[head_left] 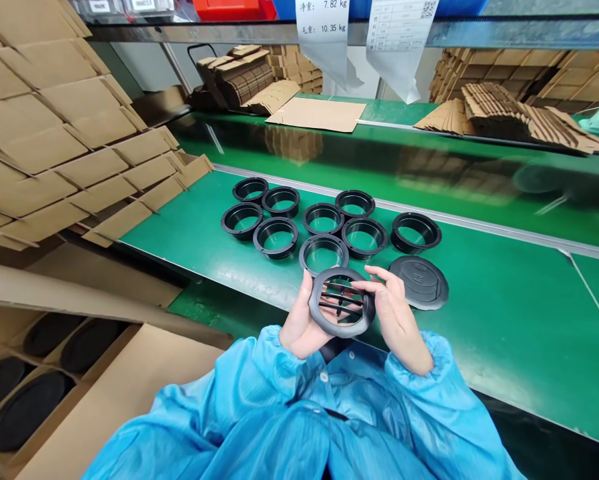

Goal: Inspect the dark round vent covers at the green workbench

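A round black air vent [340, 328] with several thin slats is held up over the front edge of the green table. My left hand [304, 327] grips it from the left and below, palm partly visible through the slats. On the other side my right hand [397, 320] has bent fingers at the rim and slats; its thumb is mostly hidden. Just behind the vent lies a black ring [305, 252], one of several flanged rings standing on the table. Right of them, close to my right hand, is a black disc-shaped cover [424, 283] lying flat.
At the left stands a big stack of cardboard dividers [79, 133]. Below it, an open carton [144, 393] holds black round parts in compartments. More cardboard [519, 110] lies on the back ledge, and paper labels [324, 40] hang from the shelf above.
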`<action>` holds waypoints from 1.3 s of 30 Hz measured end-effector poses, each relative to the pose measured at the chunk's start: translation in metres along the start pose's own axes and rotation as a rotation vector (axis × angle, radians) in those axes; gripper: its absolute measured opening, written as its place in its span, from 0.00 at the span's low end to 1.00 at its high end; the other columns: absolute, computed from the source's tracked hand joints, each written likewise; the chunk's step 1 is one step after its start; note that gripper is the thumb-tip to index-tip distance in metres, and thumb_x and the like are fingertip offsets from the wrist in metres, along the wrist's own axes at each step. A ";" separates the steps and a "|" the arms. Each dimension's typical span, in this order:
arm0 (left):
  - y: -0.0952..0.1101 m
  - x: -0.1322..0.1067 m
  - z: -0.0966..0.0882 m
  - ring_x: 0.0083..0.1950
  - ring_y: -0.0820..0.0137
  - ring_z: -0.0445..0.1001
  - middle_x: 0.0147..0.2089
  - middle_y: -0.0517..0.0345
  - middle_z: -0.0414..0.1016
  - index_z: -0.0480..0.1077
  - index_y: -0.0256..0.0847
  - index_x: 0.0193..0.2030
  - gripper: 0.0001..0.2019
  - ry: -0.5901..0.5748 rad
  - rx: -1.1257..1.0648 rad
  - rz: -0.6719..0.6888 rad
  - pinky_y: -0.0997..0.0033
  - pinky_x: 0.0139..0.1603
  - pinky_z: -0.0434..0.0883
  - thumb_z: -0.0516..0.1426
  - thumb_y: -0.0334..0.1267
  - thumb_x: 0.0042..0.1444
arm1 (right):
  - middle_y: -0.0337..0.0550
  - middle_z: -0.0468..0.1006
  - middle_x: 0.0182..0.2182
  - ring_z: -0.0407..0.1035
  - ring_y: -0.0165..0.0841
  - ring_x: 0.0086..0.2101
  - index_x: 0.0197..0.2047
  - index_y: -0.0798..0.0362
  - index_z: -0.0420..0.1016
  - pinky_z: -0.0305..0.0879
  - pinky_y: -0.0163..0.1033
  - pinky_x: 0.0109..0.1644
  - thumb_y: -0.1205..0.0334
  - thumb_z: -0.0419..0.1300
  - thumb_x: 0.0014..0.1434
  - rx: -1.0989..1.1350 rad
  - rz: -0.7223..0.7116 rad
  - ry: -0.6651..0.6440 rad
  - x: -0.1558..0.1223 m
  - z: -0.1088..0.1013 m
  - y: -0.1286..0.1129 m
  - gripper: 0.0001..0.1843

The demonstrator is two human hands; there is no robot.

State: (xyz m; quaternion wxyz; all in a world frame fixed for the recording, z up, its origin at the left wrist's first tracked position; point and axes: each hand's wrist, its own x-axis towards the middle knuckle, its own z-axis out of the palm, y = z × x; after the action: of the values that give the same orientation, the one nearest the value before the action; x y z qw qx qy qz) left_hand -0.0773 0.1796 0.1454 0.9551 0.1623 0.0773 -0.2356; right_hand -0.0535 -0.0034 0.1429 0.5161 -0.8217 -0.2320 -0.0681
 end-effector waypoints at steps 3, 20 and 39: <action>0.000 -0.001 -0.001 0.61 0.48 0.68 0.56 0.34 0.73 0.68 0.28 0.59 0.36 -0.011 -0.023 -0.011 0.41 0.64 0.60 0.44 0.62 0.67 | 0.48 0.64 0.60 0.55 0.44 0.60 0.53 0.46 0.76 0.55 0.55 0.65 0.46 0.39 0.73 0.000 0.018 0.006 -0.003 0.002 0.000 0.27; -0.002 -0.005 -0.002 0.54 0.48 0.75 0.53 0.38 0.75 0.71 0.31 0.57 0.31 -0.058 0.015 0.006 0.44 0.59 0.67 0.49 0.60 0.66 | 0.48 0.64 0.60 0.55 0.43 0.61 0.55 0.46 0.76 0.53 0.55 0.66 0.48 0.41 0.73 0.044 0.024 -0.012 -0.012 0.004 0.010 0.25; -0.005 -0.010 -0.002 0.62 0.51 0.68 0.61 0.43 0.71 0.56 0.45 0.70 0.27 -0.075 0.091 0.147 0.45 0.65 0.60 0.53 0.49 0.68 | 0.45 0.66 0.59 0.59 0.42 0.59 0.54 0.43 0.76 0.55 0.50 0.64 0.51 0.43 0.74 0.162 0.008 0.095 -0.017 -0.002 -0.009 0.22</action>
State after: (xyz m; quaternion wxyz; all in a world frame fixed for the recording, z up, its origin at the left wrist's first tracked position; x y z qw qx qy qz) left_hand -0.0880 0.1804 0.1446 0.9637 0.2017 0.0185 -0.1741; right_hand -0.0720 -0.0067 0.1452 0.5915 -0.7742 -0.2085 -0.0859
